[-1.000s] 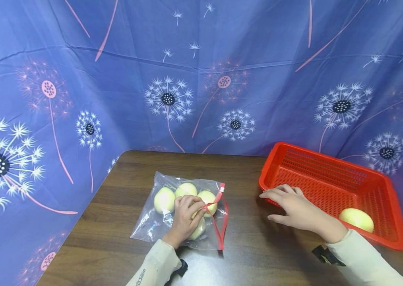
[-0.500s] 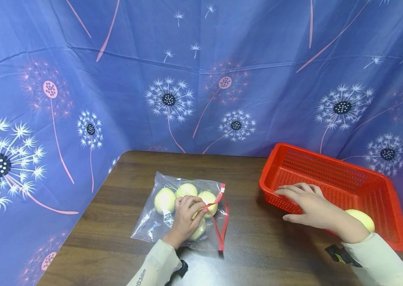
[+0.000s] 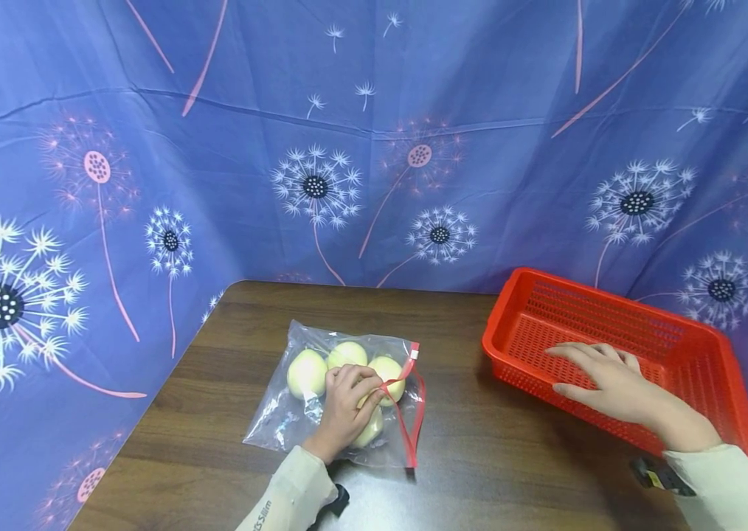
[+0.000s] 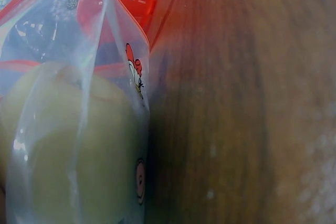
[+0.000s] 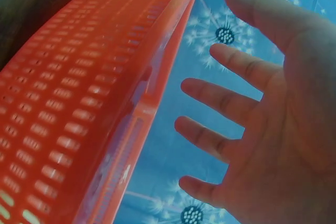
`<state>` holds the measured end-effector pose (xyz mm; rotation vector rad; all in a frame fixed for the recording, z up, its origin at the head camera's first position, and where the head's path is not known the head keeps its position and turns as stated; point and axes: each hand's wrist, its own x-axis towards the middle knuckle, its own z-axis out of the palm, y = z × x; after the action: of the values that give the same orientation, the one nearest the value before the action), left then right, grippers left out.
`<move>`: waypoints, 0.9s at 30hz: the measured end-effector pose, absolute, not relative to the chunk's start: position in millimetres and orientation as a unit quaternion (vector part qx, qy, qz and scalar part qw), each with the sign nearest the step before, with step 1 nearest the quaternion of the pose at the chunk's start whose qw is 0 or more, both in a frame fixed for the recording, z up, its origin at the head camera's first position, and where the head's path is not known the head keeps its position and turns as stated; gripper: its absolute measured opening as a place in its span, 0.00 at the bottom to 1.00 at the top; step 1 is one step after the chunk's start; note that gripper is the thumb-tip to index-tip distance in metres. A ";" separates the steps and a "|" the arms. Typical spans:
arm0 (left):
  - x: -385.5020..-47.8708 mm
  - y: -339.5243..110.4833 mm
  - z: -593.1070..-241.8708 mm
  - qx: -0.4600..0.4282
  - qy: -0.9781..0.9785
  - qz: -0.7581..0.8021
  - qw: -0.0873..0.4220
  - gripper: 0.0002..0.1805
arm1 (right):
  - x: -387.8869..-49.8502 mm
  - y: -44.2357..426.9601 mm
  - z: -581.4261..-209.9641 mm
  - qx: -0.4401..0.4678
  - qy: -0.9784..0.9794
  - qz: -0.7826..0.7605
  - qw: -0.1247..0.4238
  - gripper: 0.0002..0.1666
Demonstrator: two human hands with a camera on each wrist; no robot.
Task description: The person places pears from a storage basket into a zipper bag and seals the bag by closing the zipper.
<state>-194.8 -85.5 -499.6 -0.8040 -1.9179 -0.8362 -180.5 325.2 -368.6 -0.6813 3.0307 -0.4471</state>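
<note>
A clear plastic zip bag (image 3: pixel 271 420) with a red slider edge lies on the table, holding several round, pale yellow-green fruits (image 3: pixel 306 373), apple- or pear-like. My left hand (image 3: pixel 347 402) lies over it, thumb and fingers pinching the bag's mouth near the red strip. One bagged fruit (image 4: pixel 79 150) fills the left wrist view. My right hand (image 3: pixel 626 391) hovers over the near rim of a red perforated basket (image 3: pixel 507 365), fingers spread, holding nothing. It hides the basket's fruit in the head view; yellowish patches show through the basket holes in the right wrist view.
The dark wood table (image 3: pixel 460 428) stretches between bag and basket. A blue dandelion-print cloth (image 3: pixel 374 147) hangs behind the table and along its left side. The basket stands close to the cloth at the right.
My right hand has moved rightward over the basket and now covers the fruit there that was visible before. The left hand and the bag have stayed in place.
</note>
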 end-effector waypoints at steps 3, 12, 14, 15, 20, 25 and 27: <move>-195.1 -85.4 -499.8 -0.324 -0.770 -0.335 0.436 0.19 | -180.4 332.1 -369.9 -0.205 0.969 -0.138 0.000 0.33; -196.3 -85.0 -499.1 -0.324 -0.771 -0.335 0.433 0.18 | -186.1 358.3 -379.0 -0.166 0.979 -0.116 -0.003 0.33; -196.3 -84.9 -499.0 -0.323 -0.772 -0.336 0.432 0.18 | -187.4 365.2 -382.5 -0.157 0.981 -0.116 -0.002 0.33; -196.3 -84.9 -499.0 -0.323 -0.772 -0.337 0.431 0.18 | -187.9 368.9 -384.1 -0.151 0.982 -0.115 -0.002 0.33; -196.5 -84.5 -499.3 -0.323 -0.772 -0.339 0.429 0.18 | -188.5 385.6 -389.6 -0.117 0.985 -0.125 0.019 0.38; -196.6 -84.5 -498.8 -0.322 -0.772 -0.337 0.431 0.19 | -189.1 399.8 -393.8 -0.080 0.987 -0.135 0.037 0.47; -196.9 -84.5 -498.4 -0.322 -0.773 -0.336 0.432 0.19 | -189.5 405.2 -395.2 -0.067 0.988 -0.132 0.038 0.49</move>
<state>-196.9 -84.5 -498.4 -0.8027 -1.9264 -0.8385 -189.5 405.2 -395.2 -0.2057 3.0312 -0.4056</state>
